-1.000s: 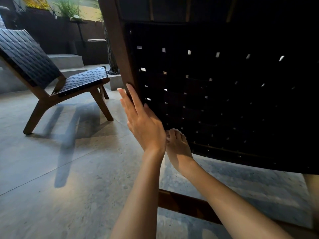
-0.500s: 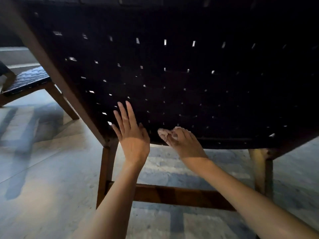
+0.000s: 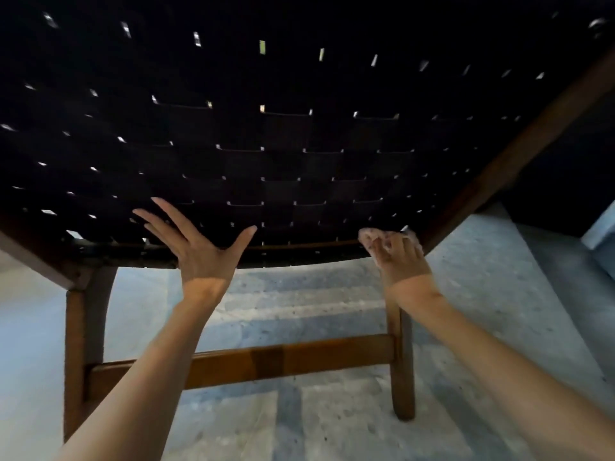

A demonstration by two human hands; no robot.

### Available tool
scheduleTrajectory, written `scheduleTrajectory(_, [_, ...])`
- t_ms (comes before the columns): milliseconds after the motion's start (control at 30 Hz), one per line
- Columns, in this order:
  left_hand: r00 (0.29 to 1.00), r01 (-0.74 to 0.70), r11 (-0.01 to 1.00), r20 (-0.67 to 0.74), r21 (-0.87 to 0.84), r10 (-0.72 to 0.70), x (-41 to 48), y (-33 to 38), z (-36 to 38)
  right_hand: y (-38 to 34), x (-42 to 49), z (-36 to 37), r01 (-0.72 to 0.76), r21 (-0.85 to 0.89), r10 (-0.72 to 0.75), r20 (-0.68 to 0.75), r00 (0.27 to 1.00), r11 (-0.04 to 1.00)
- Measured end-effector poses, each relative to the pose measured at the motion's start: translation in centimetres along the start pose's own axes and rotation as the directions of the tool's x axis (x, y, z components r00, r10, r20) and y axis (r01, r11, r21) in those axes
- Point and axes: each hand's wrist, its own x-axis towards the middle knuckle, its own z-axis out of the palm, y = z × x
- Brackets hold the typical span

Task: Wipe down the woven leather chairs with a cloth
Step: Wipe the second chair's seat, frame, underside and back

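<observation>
The dark woven leather back of a chair fills the upper part of the head view, seen from behind and low down, with light showing through small gaps in the weave. My left hand lies flat against the lower weave, fingers spread and straight. My right hand is at the lower right corner of the weave, fingers curled round a small pale cloth that it presses against the leather. Most of the cloth is hidden inside the hand.
The wooden frame has a left leg, a right leg and a crossbar between them. A slanted wooden side rail runs up to the right. Grey stone floor lies under the chair.
The view has swung right and closer under the chair back; the second chair has left the view. My right hand has slid right along the lower weave, and my left fingers have spread wide.
</observation>
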Motion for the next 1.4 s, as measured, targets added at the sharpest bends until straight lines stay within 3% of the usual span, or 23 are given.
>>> scheduleTrajectory(233, [0.997, 0.082, 0.994, 0.005, -0.065, -0.082, -0.6, 2.3, 1.0, 1.3, -0.7, -1.1, -0.181, 0.148, 0.166, 0.105, 0.980, 0.972])
scheduleTrajectory(333, [0.997, 0.078, 0.990, -0.005, -0.114, -0.079, -0.9, 3.1, 1.6, 1.2, -1.8, -2.5, -0.177, 0.213, 0.193, -0.056, 0.980, 0.961])
scheduleTrajectory(400, [0.998, 0.045, 0.986, -0.042, -0.158, -0.052, -1.0, 4.2, 2.1, 2.0, -3.1, -4.1, -0.142, 0.346, 0.225, -0.214, 0.950, 0.928])
scheduleTrajectory(467, [0.995, -0.001, 0.981, -0.095, -0.196, -0.018, -1.0, 5.7, 2.5, 3.5, -4.0, -6.7, -0.096, 0.474, 0.300, -0.378, 0.876, 0.875])
scheduleTrajectory(567, [0.983, -0.090, 0.977, -0.178, -0.194, 0.056, -1.0, 7.4, 3.2, 6.6, -4.1, -10.9, -0.103, 0.430, 0.358, -0.570, 0.739, 0.897])
scheduleTrajectory(733, [0.973, -0.157, 0.978, -0.192, -0.136, 0.130, -1.2, 8.6, 4.4, 11.0, -2.5, -15.3, -0.211, 0.427, 0.458, -0.638, 0.619, 0.879])
scheduleTrajectory(933, [0.967, -0.186, 0.974, -0.198, -0.131, 0.158, -1.5, 9.5, 4.3, 10.8, -0.2, -15.7, -0.350, 0.340, 0.487, -0.646, 0.588, 0.873])
scheduleTrajectory(1033, [0.962, -0.208, 0.967, -0.208, -0.143, 0.176, -1.5, 9.5, 4.0, 10.0, 0.2, -14.8, -0.276, 0.442, 0.514, -0.634, 0.577, 0.854])
scheduleTrajectory(1133, [0.965, -0.215, 0.964, -0.187, -0.156, 0.184, -1.5, 9.5, 3.8, 8.6, 0.2, -12.8, -0.264, 0.539, 0.577, -0.569, 0.586, 0.800])
scheduleTrajectory(1267, [0.977, -0.196, 0.965, -0.118, -0.174, 0.177, -1.4, 9.0, 3.9, 6.6, 0.0, -8.4, -0.331, 0.278, 0.431, -0.514, 0.741, 0.902])
scheduleTrajectory(1400, [0.982, -0.183, 0.966, -0.075, -0.185, 0.172, -1.5, 8.8, 3.5, 3.9, -0.2, -5.6, -0.440, -0.031, 0.419, -0.248, 0.873, 0.898])
